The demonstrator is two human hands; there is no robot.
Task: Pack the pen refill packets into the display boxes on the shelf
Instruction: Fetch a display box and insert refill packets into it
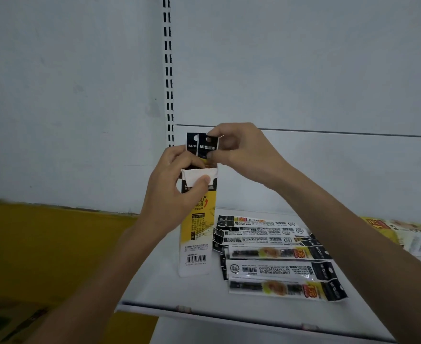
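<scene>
your left hand (177,184) is gripping the upright box (196,229) on the shelf (179,294); your right hand (234,152) is pinching packets (205,145) half inside. keep the mouth open, sliding them straight down.

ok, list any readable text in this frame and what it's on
"M&G": black header tabs of the refill packets poking out of the upright yellow-and-white display box.
"M&G": black ends of the loose packets lying on the white shelf.
Barcodes, fine print: too blurred.
</scene>
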